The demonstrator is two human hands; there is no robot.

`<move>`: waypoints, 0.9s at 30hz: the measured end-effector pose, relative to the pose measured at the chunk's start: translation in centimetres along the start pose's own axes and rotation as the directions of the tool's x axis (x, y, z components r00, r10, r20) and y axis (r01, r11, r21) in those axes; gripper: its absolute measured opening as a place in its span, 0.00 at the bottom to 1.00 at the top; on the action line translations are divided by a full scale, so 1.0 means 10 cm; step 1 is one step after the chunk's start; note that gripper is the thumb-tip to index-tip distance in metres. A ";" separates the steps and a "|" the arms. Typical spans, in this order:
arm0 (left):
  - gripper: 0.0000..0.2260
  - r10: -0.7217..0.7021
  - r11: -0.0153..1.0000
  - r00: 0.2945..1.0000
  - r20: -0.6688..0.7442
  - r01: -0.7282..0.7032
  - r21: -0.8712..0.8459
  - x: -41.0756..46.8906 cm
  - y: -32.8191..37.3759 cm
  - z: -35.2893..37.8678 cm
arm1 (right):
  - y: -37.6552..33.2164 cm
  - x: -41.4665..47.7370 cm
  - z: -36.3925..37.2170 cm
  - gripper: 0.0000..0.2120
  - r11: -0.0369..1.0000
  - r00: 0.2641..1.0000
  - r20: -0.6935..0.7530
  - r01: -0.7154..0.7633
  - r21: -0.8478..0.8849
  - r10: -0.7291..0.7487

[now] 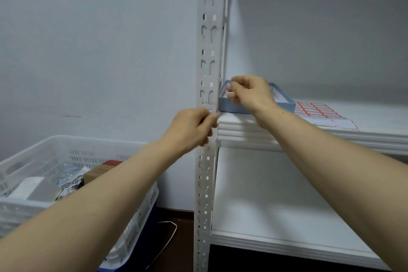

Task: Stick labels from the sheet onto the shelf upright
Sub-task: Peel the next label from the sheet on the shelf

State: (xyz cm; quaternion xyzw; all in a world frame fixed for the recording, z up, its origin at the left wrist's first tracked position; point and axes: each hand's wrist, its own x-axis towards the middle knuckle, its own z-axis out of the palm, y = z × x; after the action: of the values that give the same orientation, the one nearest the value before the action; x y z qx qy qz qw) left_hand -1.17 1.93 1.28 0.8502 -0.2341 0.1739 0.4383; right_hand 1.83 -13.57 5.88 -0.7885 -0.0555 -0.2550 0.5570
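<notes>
Both hands pinch at the white perforated steel shelf upright [207, 68], left hand [194, 127] pressing something unseen, right hand [251, 93] nipping what seems a flimsy label, best held by its edges, red-bordered label sheet [320, 112] lying on the shelf's front edge.

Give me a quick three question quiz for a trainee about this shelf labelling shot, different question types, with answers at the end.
1. True or false: the label sheet lies inside the white basket.
2. Which hand is at the shelf upright: A) left hand B) right hand?
3. Fill in: the blue tray sits on the ____ shelf, left of the sheet.

Key: 1 false, it lies on the shelf board. 2 A. 3 upper.
</notes>
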 end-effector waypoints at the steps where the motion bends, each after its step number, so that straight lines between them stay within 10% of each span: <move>1: 0.14 0.049 0.999 0.999 0.020 -0.049 0.012 0.02 0.14 0.07 | -0.02 0.02 -0.07 0.11 0.999 1.000 -0.014 -0.014 0.048 0.015; 6: 0.21 0.169 0.973 0.985 0.022 -0.171 0.152 0.31 0.79 0.41 | -0.03 0.13 -0.51 0.10 0.995 0.995 -0.086 -0.047 0.089 0.055; 13: 0.16 -0.085 0.961 0.996 0.014 0.078 0.265 1.13 1.03 0.75 | 0.13 0.43 -1.08 0.10 0.999 0.985 -0.166 -0.040 -0.008 0.038; 27: 0.07 -0.119 0.882 0.991 0.061 0.077 0.466 1.53 0.84 0.90 | 0.44 0.72 -1.37 0.10 0.940 0.997 -0.074 -0.032 -0.339 0.007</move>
State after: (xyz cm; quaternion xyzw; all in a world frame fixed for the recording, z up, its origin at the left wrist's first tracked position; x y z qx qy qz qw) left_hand 7.75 -13.50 9.51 0.9476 -0.1616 0.1647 0.2209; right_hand 5.06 -29.09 8.92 -0.8636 0.0170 -0.2835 0.4166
